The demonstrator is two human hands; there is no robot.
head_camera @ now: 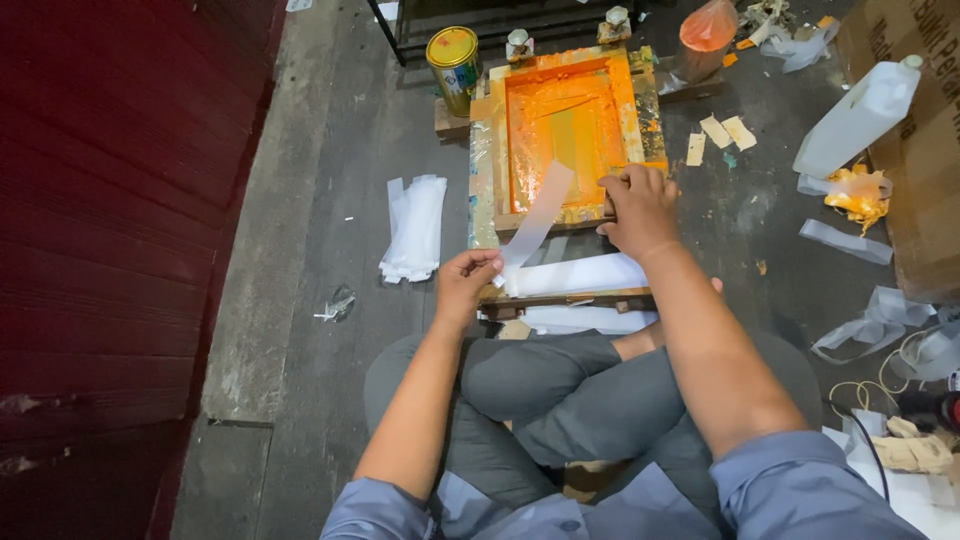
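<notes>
A thin white strip (537, 215) slants up across the near edge of a wooden screen frame (570, 125) coated in orange ink. The strip's lower end is pinched between the thumb and fingers of the left hand (468, 277), which are closed on it. Its upper end lies over the inked mesh.

The right hand (640, 208) rests on the frame's near rail, just right of the strip, fingers curled down and gripping the wood.

Under the frame's near edge lies a white sheet (580, 274) on a wooden board (565, 298), just in front of the person's crossed legs in grey trousers.

The frame sits on a dark, worn floor (310, 300). Behind the frame's left corner stands a tin (455, 62) with a yellow lid. To the left of the frame, well apart from it, lies a stack of white strips (414, 228). To the right stand a white plastic jug (858, 118) and a cardboard box (920, 150), with scraps of tape and orange-stained rags scattered about. An orange bag (705, 32) sits behind the frame's right corner. A dark red wall (110, 250) fills the left side.
</notes>
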